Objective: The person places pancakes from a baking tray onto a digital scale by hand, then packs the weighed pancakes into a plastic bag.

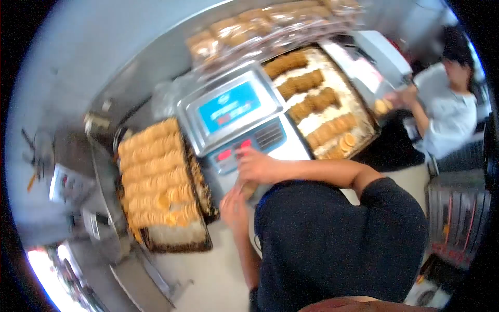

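Okay so nearest me, a small tan item (pixel 248 190) sits between my left hand (pixel 235 209) and right hand (pixel 259 165), just this side of the scale (pixel 227 108), but it's so blurry I can't tell if either hand's fingers are clamped on it or apart. The scale's red digits are lit, with a tray of cookies (pixel 176 241) to its left and another cookie tray (pixel 358 96) on the right. Farther out there are clear bags (pixel 249 28) of brown stuff, plus a coworker (pixel 449 112) off right with cookies at their hands.
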`<action>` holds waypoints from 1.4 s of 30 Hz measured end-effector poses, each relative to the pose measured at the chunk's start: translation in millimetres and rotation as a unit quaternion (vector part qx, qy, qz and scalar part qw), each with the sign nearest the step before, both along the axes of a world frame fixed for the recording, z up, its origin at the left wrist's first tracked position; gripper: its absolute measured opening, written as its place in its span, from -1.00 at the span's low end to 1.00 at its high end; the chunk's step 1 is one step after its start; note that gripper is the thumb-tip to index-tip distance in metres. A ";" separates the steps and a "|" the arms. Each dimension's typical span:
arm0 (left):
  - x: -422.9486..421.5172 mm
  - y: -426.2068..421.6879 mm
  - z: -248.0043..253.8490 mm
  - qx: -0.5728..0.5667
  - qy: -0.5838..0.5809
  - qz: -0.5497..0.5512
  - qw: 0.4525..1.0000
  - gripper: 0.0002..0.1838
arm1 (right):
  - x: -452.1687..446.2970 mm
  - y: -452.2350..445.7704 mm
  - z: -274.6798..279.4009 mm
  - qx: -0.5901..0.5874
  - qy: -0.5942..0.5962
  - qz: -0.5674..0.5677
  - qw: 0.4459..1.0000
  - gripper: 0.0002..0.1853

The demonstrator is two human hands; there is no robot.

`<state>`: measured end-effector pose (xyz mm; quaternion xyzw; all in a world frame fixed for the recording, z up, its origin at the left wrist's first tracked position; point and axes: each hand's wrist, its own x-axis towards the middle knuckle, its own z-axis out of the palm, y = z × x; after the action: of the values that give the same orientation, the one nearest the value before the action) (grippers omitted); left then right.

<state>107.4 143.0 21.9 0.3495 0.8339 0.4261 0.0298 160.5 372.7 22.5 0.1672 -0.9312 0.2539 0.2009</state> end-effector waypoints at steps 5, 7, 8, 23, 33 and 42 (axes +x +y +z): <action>-1.2 -6.5 2.2 0.018 0.066 0.001 0.998 -0.88 | -1.5 -12.8 13.9 0.021 0.056 -0.007 0.998 -0.87; -0.3 -4.0 8.8 -0.002 0.094 -0.077 0.993 -0.89 | -2.1 -23.0 18.3 0.013 0.066 0.053 0.996 -0.88; 0.2 -4.6 5.7 -0.002 0.095 -0.078 0.992 -0.89 | -1.8 -25.3 17.4 0.014 0.067 0.052 0.996 -0.88; 4.5 -7.7 -18.5 -0.005 0.213 -0.070 0.974 -0.94 | 57.0 69.5 -5.9 0.054 0.023 -0.044 0.997 -0.97; -4.8 26.2 25.8 -0.021 0.174 -0.215 0.961 -0.95 | 60.8 60.7 22.0 -0.128 0.045 -0.025 0.990 -0.60; -2.1 99.1 70.4 -0.044 0.205 -0.190 0.959 -0.77 | 47.8 63.4 12.3 -0.061 -0.233 -0.004 0.970 -0.63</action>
<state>105.4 242.1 92.3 0.5795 0.7586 0.2944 -0.0461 208.4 436.1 34.8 0.0870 -0.9358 0.3414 -0.0110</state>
